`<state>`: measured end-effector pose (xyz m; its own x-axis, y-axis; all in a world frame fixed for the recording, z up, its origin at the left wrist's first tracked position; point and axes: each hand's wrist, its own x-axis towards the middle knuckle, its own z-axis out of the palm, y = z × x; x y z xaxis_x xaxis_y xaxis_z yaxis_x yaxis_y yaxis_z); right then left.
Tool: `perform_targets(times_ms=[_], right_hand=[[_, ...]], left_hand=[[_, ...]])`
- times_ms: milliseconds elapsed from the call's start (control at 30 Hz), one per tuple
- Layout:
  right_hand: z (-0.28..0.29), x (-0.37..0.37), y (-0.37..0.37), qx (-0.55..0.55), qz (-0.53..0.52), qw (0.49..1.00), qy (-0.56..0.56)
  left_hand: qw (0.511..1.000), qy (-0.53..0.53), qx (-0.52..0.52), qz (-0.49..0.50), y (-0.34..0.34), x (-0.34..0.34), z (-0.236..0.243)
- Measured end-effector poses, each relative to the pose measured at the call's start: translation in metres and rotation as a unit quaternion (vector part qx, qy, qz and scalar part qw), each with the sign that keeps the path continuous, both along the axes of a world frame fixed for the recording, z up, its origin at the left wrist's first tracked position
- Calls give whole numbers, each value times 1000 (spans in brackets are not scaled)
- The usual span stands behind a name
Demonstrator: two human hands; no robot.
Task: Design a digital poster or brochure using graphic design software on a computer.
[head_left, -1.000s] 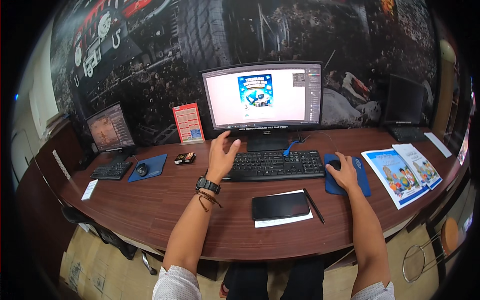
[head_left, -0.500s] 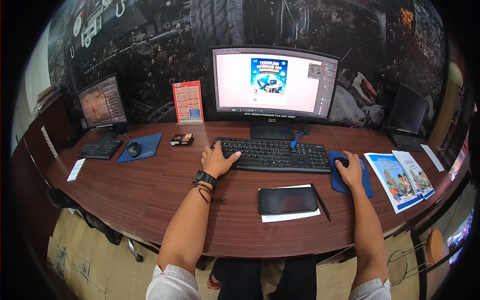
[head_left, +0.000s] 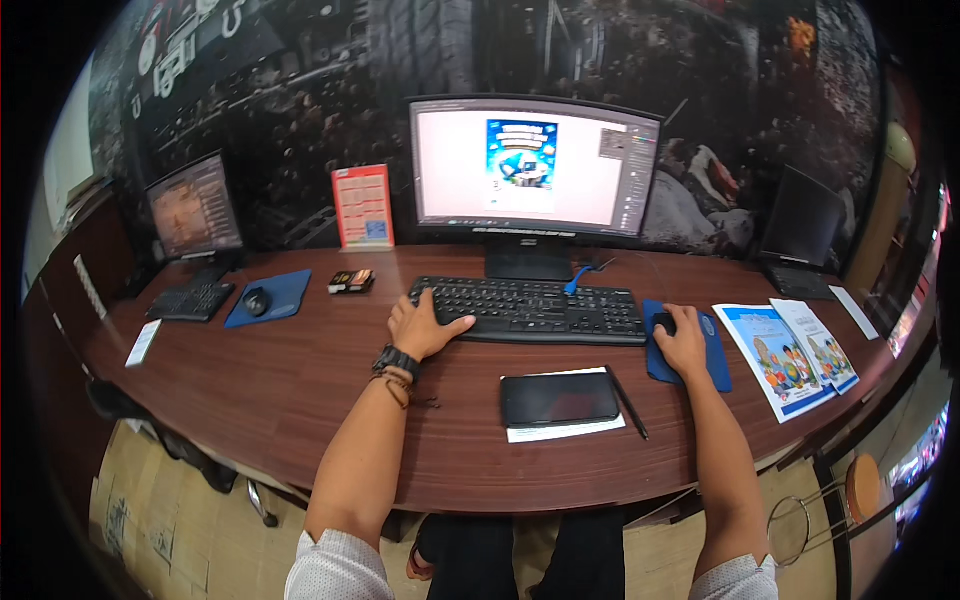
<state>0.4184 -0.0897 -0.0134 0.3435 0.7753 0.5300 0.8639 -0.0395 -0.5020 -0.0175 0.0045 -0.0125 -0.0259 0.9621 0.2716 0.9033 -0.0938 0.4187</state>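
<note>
My left hand (head_left: 420,325) lies with its fingers spread over the left end of a black keyboard (head_left: 535,306); the thumb stretches along its front edge. A dark watch and bracelets circle that wrist. My right hand (head_left: 683,340) curves round a black mouse (head_left: 664,321), partly hidden under the fingers, on a blue mouse pad (head_left: 712,372). Behind the keyboard stands a wide monitor (head_left: 590,180) showing a blue illustrated cover on a pale background in an editing window. Between my forearms a dark smartphone (head_left: 560,400) rests on white paper, with a black pen (head_left: 628,405) beside it.
Illustrated blue-and-white booklets (head_left: 785,365) lie right of the mouse pad. Farther left are a small dark box (head_left: 351,282), a red desk calendar (head_left: 362,208) and a second monitor (head_left: 195,208) with its keyboard and mouse. A dark screen (head_left: 802,218) stands at the far right.
The whole view has shifted a little, so the desk items sit slightly farther left. Both hands keep about the same places on the keyboard and mouse.
</note>
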Motion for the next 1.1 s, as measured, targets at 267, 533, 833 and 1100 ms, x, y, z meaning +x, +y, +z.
perform_targets(times_ms=[267,533,833,1100], right_hand=[[-13,35,17,40,44,997,-48],[-3,14,16,5,7,1000,-13],[-5,7,13,-2,-1,1000,-27],[-9,16,15,8,25,999,-24]], left_hand=[[999,36,-11,-14,1,13,4],[999,10,-38,7,4,4,2],[998,-15,-53,-9,0,-1,5],[998,-13,-53,-4,-1,5,5]])
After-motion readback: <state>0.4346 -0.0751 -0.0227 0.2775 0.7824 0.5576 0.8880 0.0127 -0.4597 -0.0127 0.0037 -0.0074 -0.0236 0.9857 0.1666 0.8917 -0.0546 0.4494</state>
